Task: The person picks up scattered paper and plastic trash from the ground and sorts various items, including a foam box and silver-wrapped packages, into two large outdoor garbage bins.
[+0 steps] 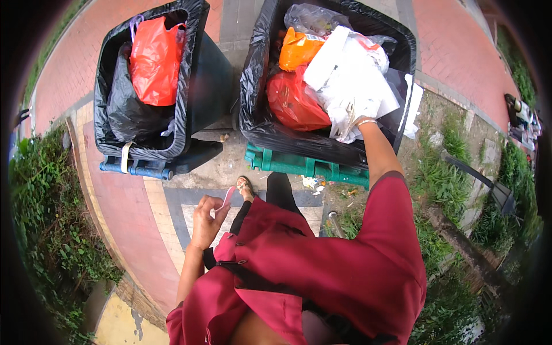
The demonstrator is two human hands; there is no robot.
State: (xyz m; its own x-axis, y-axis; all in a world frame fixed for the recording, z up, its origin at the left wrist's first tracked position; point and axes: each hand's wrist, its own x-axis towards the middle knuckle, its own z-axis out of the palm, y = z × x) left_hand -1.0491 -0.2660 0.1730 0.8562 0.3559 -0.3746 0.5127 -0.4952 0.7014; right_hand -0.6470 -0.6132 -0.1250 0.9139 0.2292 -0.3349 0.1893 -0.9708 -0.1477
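My left hand [208, 220] is raised in front of my body, pinching a thin pale pink strip [229, 197] between thumb and fingers. My right arm reaches into the right-hand wheeled bin [254, 92], lined with a black plastic bag. There my right hand [363, 119] is at a crumpled white plastic bag [351, 82]; the fingers are covered, so their grip cannot be made out. Beside the white bag lie a red plastic bag [294, 102], an orange packet [297, 49] and clear plastic [317, 18].
A second black-lined bin [211, 82] on the left holds a red bag [156, 64] and a black bag [133, 108]. Litter [311, 183] lies by the green hinge bar [297, 164]. A metal post [336, 223], a trunk [461, 246] and grass [444, 181] are at right, shrubs [56, 215] at left.
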